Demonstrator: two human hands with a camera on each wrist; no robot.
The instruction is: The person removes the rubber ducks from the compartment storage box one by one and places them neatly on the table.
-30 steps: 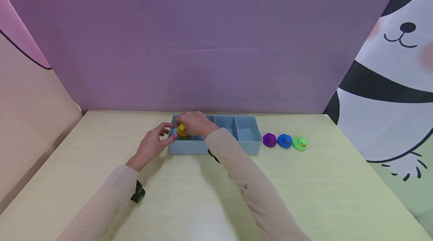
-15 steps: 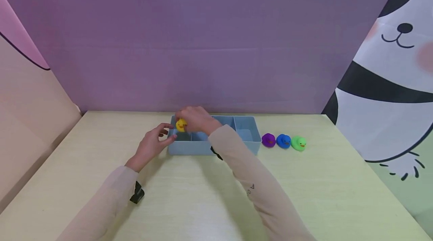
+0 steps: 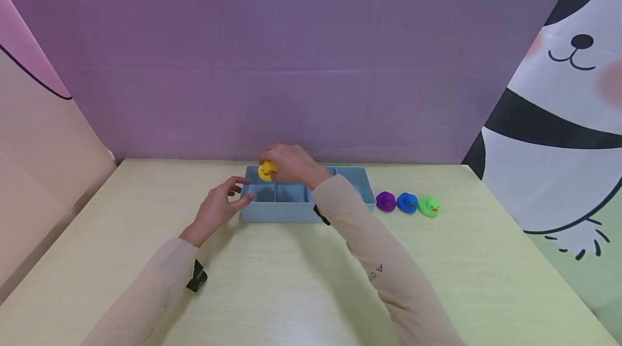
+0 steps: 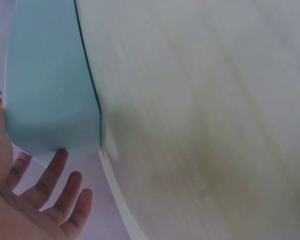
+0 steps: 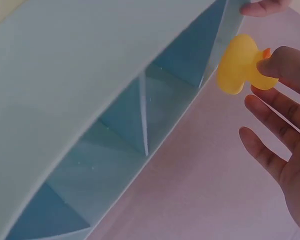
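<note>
In the head view my right hand [image 3: 291, 164] pinches a yellow rubber duck [image 3: 266, 171] between thumb and fingers, above the left part of a light blue divided box [image 3: 277, 213]. The right wrist view shows the duck [image 5: 237, 65] held by the thumb and forefinger, raised over the box rim, with the other fingers spread. My left hand [image 3: 218, 208] is at the box's left end, its thumb tip by the front corner. Seen from the left wrist, the fingers [image 4: 55, 172] are loosely spread at the end wall.
Right of the box, a purple duck [image 3: 386, 202], a blue duck [image 3: 407, 203] and a green duck [image 3: 429, 206] stand in a row on the pale wooden table [image 3: 272, 292]. A purple backdrop [image 3: 311, 65] rises behind the table's far edge.
My right hand has lifted the yellow rubber duck up out of the left compartment and moved slightly right with it. My left hand has stayed at the box's end.
</note>
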